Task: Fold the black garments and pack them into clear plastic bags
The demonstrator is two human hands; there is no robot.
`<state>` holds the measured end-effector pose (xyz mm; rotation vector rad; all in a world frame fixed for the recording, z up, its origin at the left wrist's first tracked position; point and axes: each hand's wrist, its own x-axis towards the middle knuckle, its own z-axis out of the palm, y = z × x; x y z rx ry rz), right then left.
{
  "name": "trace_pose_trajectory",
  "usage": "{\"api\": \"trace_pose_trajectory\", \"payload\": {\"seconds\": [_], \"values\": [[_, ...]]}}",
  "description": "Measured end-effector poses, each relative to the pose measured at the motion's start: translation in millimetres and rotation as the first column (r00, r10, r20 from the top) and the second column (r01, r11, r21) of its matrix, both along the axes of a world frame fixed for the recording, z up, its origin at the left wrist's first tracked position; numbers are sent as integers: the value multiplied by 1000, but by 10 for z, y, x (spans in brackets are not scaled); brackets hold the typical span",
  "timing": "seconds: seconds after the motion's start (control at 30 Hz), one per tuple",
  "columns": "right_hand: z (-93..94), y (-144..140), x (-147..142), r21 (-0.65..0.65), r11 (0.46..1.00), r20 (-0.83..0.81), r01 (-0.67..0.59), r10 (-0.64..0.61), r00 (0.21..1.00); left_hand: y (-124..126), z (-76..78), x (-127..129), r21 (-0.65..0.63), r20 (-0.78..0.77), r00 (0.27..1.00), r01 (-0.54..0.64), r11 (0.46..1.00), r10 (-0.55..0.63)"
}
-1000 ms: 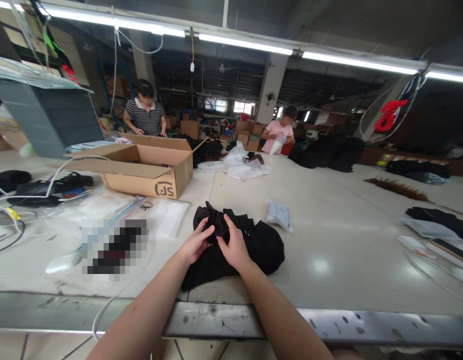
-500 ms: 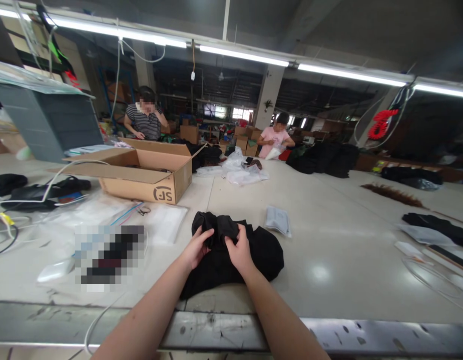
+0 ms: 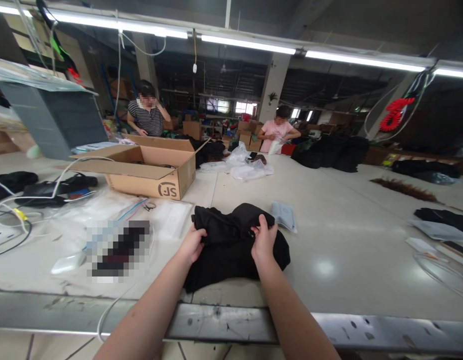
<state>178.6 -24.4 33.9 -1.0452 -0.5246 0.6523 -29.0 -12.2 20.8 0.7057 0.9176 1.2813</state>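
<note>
garment on table, box behind-left

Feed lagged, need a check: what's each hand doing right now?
Left hand: closed on the black garment.
Right hand: closed on the same garment.

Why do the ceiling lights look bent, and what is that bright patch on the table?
Head view: the wide lens bows the tube lights and stretches the forearms near the bottom edge; the bright patch is lamp glare on the glossy table; the black garment held by both hands shows little fold detail.
</note>
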Motion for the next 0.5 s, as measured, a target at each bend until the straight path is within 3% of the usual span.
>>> {"api": "trace_pose_trajectory", "payload": {"seconds": [0.1, 0.2, 0.27, 0.33, 0.4, 0.5], "values": [[27, 58, 274, -83, 991, 169, 106, -91, 981, 101, -30, -50, 110, -109, 988, -101, 989, 113], [21, 87, 653, -134, 957, 435, 258, -177, 883, 235, -110, -85, 239, -286, 902, -260, 936, 324], [1, 80, 900, -222, 925, 580, 308, -128, 804, 306, -174, -106, 264, -415, 823, -298, 917, 387], [-21, 64, 1095, -339, 893, 675, 297, 11, 738, 341, -221, -126, 263, -534, 744, -306, 915, 402], [-34, 50, 1219, -411, 861, 726, 299, 111, 679, 342, -233, -136, 336, -652, 611, -298, 894, 449], [-36, 48, 1279, -331, 861, 810, 387, 49, 584, 307, -188, -103, 527, -766, 348, -142, 838, 541]]}}
